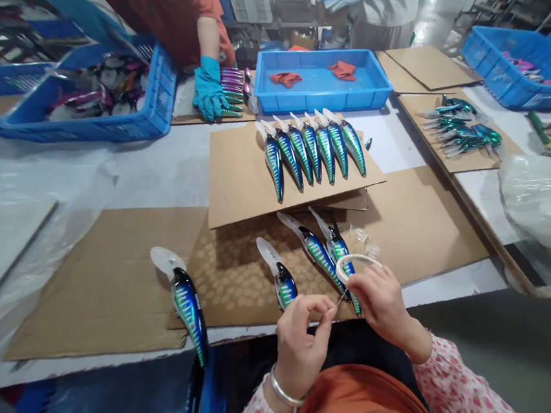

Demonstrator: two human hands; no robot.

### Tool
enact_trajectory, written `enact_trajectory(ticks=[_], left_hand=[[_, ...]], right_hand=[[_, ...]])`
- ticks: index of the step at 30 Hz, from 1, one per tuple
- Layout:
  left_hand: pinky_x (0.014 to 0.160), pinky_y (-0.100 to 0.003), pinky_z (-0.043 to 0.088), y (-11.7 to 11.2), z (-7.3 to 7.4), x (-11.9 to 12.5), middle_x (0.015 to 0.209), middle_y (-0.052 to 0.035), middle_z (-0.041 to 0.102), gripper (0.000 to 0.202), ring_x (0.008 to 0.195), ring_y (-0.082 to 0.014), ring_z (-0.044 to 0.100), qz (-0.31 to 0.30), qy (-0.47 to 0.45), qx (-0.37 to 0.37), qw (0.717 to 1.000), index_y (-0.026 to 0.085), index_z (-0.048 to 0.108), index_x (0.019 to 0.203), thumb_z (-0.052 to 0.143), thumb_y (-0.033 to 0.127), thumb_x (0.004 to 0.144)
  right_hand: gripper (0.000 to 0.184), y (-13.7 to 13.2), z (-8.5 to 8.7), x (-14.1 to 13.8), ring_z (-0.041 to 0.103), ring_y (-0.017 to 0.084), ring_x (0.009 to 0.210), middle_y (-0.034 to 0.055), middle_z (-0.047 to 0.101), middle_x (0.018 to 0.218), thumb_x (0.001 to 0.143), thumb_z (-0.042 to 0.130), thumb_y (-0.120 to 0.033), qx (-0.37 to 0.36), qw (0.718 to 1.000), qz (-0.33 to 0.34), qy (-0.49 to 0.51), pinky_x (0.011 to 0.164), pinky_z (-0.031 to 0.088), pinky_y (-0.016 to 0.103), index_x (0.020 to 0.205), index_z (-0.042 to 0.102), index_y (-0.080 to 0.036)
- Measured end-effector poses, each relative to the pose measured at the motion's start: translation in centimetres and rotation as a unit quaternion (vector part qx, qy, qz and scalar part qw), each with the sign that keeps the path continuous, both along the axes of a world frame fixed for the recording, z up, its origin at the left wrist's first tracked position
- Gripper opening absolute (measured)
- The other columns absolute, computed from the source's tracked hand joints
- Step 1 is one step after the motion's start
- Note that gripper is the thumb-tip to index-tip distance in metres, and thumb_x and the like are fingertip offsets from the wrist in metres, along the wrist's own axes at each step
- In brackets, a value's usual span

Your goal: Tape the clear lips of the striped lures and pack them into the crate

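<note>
In my right hand (383, 301) is a roll of white tape (346, 265), pinched by its rim. My left hand (304, 339), with a silver bangle at the wrist, pinches the thin free end of the tape, a short strip stretched between both hands. Just beyond them, two blue-green fishing lures (317, 249) with clear lips lie side by side on cardboard. Another lure (285, 284) lies partly behind my left hand. Farther left, a single lure (190, 312) rests with its tail over the table edge.
Several finished-looking lures (317, 149) lie in a row on a raised cardboard sheet (233, 183). Behind it stands a blue tray (315, 100) with orange cloths. A co-worker's gloved hand (210, 90) touches lures at the back left, beside a crate (161, 104). More lures (463, 130) lie at right.
</note>
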State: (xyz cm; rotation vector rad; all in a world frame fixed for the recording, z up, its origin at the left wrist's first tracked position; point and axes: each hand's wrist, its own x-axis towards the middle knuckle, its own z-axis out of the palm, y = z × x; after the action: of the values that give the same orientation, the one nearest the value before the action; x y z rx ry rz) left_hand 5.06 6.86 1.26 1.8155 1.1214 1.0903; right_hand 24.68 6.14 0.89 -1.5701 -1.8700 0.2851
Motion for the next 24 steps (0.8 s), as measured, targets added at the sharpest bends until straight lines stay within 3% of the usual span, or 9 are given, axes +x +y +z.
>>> enact_trajectory(ticks=[2, 4, 7, 10, 13, 16, 19, 21, 24], left_hand=[[0.064, -0.022, 0.044, 0.4, 0.2, -0.6, 0.083, 0.0020, 0.066, 0.015, 0.071, -0.0116, 0.060, 0.011, -0.011, 0.022, 1.000, 0.022, 0.052, 0.085, 0.060, 0.010, 0.087], [0.067, -0.022, 0.046, 1.9, -0.1, -1.9, 0.084, 0.0018, 0.066, 0.011, 0.072, -0.0114, 0.060, 0.051, 0.001, 0.016, 0.999, 0.022, 0.055, 0.087, 0.062, 0.013, 0.087], [0.074, -0.025, 0.048, 6.5, -1.9, -4.5, 0.085, 0.0006, 0.065, 0.005, 0.076, -0.0134, 0.061, 0.136, 0.037, -0.032, 0.990, 0.021, 0.060, 0.091, 0.063, 0.023, 0.088], [0.080, -0.028, 0.049, 11.5, -4.7, -6.7, 0.086, -0.0009, 0.064, 0.009, 0.082, -0.0164, 0.062, 0.149, 0.047, -0.076, 0.985, 0.020, 0.060, 0.090, 0.062, 0.028, 0.086], [0.081, -0.031, 0.050, 14.5, -6.8, -7.5, 0.087, -0.0020, 0.065, 0.010, 0.083, -0.0178, 0.063, 0.117, 0.056, -0.095, 0.987, 0.020, 0.060, 0.089, 0.061, 0.028, 0.084], [0.078, -0.030, 0.050, 15.2, -7.3, -7.8, 0.085, -0.0021, 0.065, 0.010, 0.080, -0.0176, 0.062, 0.083, 0.066, -0.122, 0.987, 0.020, 0.061, 0.087, 0.061, 0.028, 0.082], [0.073, -0.028, 0.050, 14.0, -6.7, -8.2, 0.083, -0.0021, 0.065, 0.012, 0.075, -0.0166, 0.062, 0.041, 0.070, -0.162, 0.983, 0.019, 0.060, 0.086, 0.063, 0.029, 0.081], [0.069, -0.027, 0.050, 12.5, -6.2, -8.6, 0.081, -0.0021, 0.065, 0.014, 0.073, -0.0158, 0.062, -0.001, 0.063, -0.196, 0.979, 0.018, 0.060, 0.086, 0.064, 0.031, 0.081], [0.070, -0.027, 0.052, 9.9, -5.8, -9.1, 0.080, -0.0030, 0.066, 0.017, 0.074, -0.0158, 0.064, -0.060, 0.042, -0.248, 0.966, 0.017, 0.059, 0.086, 0.063, 0.034, 0.083]], right_hand=[[0.019, 0.6, -1.1, 2.0, 0.058, 0.018, 0.071, 0.0025, 0.062, 0.078, 0.101, 0.040, -0.029, 0.000, 0.983, -0.128, 0.130, 0.067, 0.044, 0.030, 0.096, 0.056, -0.021], [0.020, 1.4, -2.6, 5.3, 0.060, 0.018, 0.069, 0.0020, 0.061, 0.077, 0.100, 0.041, -0.034, 0.004, 0.953, -0.252, 0.167, 0.066, 0.047, 0.030, 0.099, 0.056, -0.020], [0.024, 2.7, -5.0, 10.4, 0.061, 0.023, 0.077, 0.0082, 0.067, 0.085, 0.096, 0.044, -0.032, -0.018, 0.958, -0.287, 0.007, 0.075, 0.048, 0.037, 0.105, 0.061, -0.018], [0.037, 3.3, -6.1, 12.1, 0.060, 0.032, 0.097, 0.0156, 0.068, 0.105, 0.091, 0.049, -0.025, -0.052, 0.952, -0.250, -0.169, 0.088, 0.045, 0.048, 0.126, 0.057, -0.016], [0.038, 3.0, -5.8, 8.9, 0.053, 0.037, 0.114, 0.0187, 0.062, 0.120, 0.091, 0.052, -0.024, -0.027, 0.956, -0.222, -0.191, 0.097, 0.040, 0.055, 0.128, 0.057, -0.016], [0.029, 2.6, -5.3, 2.4, 0.061, 0.027, 0.102, 0.0138, 0.066, 0.110, 0.096, 0.046, -0.023, -0.033, 0.998, -0.051, -0.027, 0.090, 0.049, 0.042, 0.122, 0.058, -0.018], [0.028, 2.9, -5.3, -3.9, 0.065, 0.021, 0.097, 0.0099, 0.067, 0.108, 0.097, 0.046, -0.019, -0.123, 0.976, 0.132, 0.119, 0.085, 0.053, 0.033, 0.123, 0.055, -0.019], [0.026, 3.8, -5.8, -6.6, 0.064, 0.020, 0.099, 0.0103, 0.067, 0.108, 0.096, 0.046, -0.014, -0.144, 0.964, 0.154, 0.164, 0.088, 0.052, 0.033, 0.120, 0.056, -0.018], [0.020, 5.7, -6.6, -8.0, 0.062, 0.021, 0.095, 0.0105, 0.066, 0.102, 0.093, 0.049, -0.010, -0.162, 0.959, 0.153, 0.174, 0.086, 0.051, 0.035, 0.109, 0.059, -0.015]])
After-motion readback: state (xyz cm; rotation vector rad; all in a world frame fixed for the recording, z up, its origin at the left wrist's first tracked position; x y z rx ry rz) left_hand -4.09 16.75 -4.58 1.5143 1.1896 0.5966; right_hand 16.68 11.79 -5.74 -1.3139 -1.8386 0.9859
